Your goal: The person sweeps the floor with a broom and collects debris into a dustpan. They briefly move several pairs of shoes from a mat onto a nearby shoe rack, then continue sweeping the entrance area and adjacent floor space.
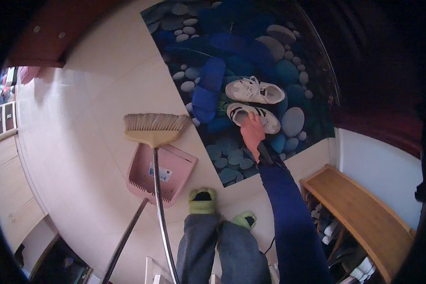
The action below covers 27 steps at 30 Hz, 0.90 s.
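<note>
My right hand [252, 130] is at the nearer white sneaker [271, 122] with dark stripes, its fingers at the shoe's opening. The other white sneaker [254, 90] lies just beyond it on a pebble-patterned mat [230, 175]. Two blue slippers [208, 90] lie to the left of the shoes. A broom [154, 136] with a metal handle rests over a pink dustpan [170, 174], which bears a label and some small debris. My left hand is out of view.
A wooden shoe rack [358, 213] with shoes under its top stands at the right. My feet in green slippers [202, 206] are below the mat. A dark red cabinet [39, 39] is at the upper left, pale drawers [14, 181] at the left.
</note>
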Available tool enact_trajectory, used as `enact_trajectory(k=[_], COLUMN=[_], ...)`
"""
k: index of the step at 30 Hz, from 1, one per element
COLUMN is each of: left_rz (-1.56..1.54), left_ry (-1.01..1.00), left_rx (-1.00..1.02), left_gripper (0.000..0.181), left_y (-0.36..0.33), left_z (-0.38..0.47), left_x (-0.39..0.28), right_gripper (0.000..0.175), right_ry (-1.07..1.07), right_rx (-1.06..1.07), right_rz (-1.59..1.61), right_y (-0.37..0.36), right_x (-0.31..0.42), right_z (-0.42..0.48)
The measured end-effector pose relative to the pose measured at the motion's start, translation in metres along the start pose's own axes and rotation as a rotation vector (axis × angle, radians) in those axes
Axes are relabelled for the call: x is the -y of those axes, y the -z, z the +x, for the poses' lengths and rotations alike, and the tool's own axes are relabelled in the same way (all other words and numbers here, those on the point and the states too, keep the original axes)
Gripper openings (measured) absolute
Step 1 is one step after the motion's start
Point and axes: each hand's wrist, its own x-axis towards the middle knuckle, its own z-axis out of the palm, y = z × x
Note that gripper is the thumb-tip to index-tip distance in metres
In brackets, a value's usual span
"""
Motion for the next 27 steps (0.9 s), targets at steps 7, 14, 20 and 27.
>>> enact_trajectory(k=[7,14,20,27], left_rz=[-0.077,-0.087,-0.059,-0.073], left_ry=[0.025,0.050,0.061,0.034], left_rx=[0.020,0.069,0.051,0.040], left_gripper=[0.010,0.013,0.009,0.014], left_y=[-0.006,-0.005,-0.008,-0.004], left_z=[-0.005,-0.001,-0.004,0.000], left_x=[-0.007,-0.001,-0.006,0.001], right_gripper=[0.021,0.033,0.030,0.021], right_ry=[-0.160,-0.436,-0.722,-0.730], right_rx=[0.017,-0.122,-0.300,-0.434], right_rz=[-0.290,0.289,0.615,0.502], right_y=[0.058,0.055,0.018,0.040], right_x=[0.010,0.009,-0.020,-0.069], right_z=[-0.014,-0.016,-0.025,0.028])
